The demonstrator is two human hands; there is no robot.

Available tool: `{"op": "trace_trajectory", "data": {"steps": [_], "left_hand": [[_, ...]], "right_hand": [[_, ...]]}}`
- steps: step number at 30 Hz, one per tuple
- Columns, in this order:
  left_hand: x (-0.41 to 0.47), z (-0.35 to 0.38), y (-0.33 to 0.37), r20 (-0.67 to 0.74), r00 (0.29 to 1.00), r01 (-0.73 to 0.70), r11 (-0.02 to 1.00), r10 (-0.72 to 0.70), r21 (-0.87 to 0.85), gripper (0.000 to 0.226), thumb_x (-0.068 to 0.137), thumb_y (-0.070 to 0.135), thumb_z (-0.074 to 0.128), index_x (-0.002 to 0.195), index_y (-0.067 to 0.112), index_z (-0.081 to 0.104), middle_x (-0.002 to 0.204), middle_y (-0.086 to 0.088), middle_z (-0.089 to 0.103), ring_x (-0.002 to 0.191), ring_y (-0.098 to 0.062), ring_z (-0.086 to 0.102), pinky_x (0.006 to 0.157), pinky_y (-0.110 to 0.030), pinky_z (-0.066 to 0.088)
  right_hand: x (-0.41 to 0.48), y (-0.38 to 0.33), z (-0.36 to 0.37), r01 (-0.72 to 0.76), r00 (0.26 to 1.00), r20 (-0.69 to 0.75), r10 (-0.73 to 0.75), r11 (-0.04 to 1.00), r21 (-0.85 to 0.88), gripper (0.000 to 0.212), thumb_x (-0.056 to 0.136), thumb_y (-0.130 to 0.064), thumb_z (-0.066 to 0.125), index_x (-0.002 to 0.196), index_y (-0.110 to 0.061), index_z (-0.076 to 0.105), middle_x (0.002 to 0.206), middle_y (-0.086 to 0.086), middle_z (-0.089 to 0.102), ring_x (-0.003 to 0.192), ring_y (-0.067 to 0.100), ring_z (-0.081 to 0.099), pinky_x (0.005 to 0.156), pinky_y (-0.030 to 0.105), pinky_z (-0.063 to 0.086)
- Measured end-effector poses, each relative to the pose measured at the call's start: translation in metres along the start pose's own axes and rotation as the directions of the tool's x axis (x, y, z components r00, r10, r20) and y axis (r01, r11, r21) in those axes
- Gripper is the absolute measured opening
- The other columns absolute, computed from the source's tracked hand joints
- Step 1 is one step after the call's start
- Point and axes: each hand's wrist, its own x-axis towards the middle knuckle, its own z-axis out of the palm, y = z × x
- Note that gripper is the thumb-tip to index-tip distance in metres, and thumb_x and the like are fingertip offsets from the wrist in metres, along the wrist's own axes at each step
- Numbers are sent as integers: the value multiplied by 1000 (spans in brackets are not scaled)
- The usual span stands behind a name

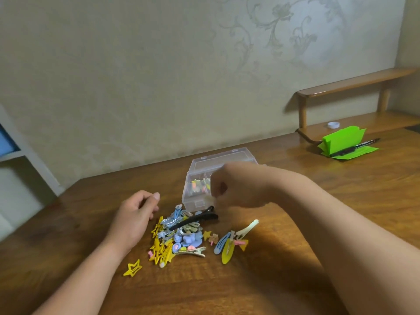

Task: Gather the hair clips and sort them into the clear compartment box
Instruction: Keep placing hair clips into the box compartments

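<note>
The right hand (236,185) pinches a pale clip (209,198) over the box's (200,163) near edge; left hand (136,212) lies loosely curled, empty, beside the pile (179,235); released early, the clip may miss its compartment.

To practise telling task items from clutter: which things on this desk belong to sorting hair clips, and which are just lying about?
Job: clear compartment box; pile of hair clips; yellow star clip; small pale clip pinched by right hand.
Lying about: green folded paper; black pen; white roll.
</note>
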Motion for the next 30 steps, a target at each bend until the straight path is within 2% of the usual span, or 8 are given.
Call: {"op": "trace_trajectory", "data": {"steps": [3, 7, 10, 13, 17, 23, 25, 30], "left_hand": [[-1, 3, 1, 34, 999, -13, 995, 10, 96, 25, 105, 38, 63, 90, 20, 73, 89, -1, 76, 86, -21, 67, 81, -40, 52], [-3, 5, 2, 66, 998, -23, 987, 13, 157, 26, 103, 42, 64, 88, 23, 73, 88, 1, 76, 87, -17, 69, 77, -36, 52], [-2, 6, 2, 59, 998, -29, 989, 21, 146, 26, 104, 43, 64, 88, 24, 74, 86, 4, 75, 86, -15, 68, 75, -36, 51], [1, 7, 0, 74, 997, -42, 986, 31, 161, 30, 103, 46, 64, 86, 23, 72, 79, 7, 72, 81, -18, 67, 75, -40, 54], [4, 8, -4, 94, 994, -64, 980, 47, 190, 34, 102, 50, 63, 85, 22, 70, 77, 5, 71, 78, -19, 67, 73, -43, 56], [5, 7, -6, 98, 994, -64, 984, 48, 168, 36, 102, 52, 63, 82, 22, 68, 74, 9, 68, 72, -17, 64, 66, -38, 49], [4, 6, -6, 101, 994, -65, 984, 49, 165, 37, 102, 53, 62, 82, 22, 68, 74, 7, 68, 72, -17, 64, 66, -37, 48], [4, 6, -4, 104, 993, -66, 982, 49, 174, 37, 102, 54, 61, 82, 23, 68, 74, 4, 69, 76, -19, 66, 69, -42, 53]], "right_hand": [[1, 15, -12, 17, 955, -296, 29, 988, 151, 7, 96, -30, 74, 101, -25, 73, 94, -9, 72, 85, 6, 68, 82, 33, 62], [1, 42, -20, -22, 797, -557, 232, 934, 357, 7, 100, -26, 72, 105, -22, 72, 91, -9, 75, 75, -1, 67, 59, 10, 51], [3, 60, -19, -110, 706, -618, 346, 916, 387, 7, 100, -26, 71, 106, -24, 70, 90, -13, 72, 77, -3, 64, 54, 7, 44], [11, 71, -19, -234, 667, -625, 405, 911, 340, 7, 97, -25, 72, 102, -21, 69, 89, -10, 71, 79, 3, 63, 58, 20, 46], [35, 74, -22, -456, 747, -494, 444, 884, 105, 4, 91, -21, 67, 93, -24, 69, 83, -5, 71, 75, 16, 67, 60, 32, 56], [67, 66, -17, -539, 820, -332, 467, 825, -169, 3, 83, -23, 69, 84, -24, 73, 79, -4, 74, 74, 19, 71, 65, 32, 61], [72, 66, -13, -549, 822, -291, 488, 815, -185, 5, 81, -24, 70, 83, -21, 74, 78, -3, 75, 74, 20, 73, 68, 33, 63], [75, 67, -11, -559, 815, -287, 503, 813, -164, 9, 84, -28, 72, 82, -20, 75, 78, -2, 76, 73, 20, 73, 60, 28, 57]]}}
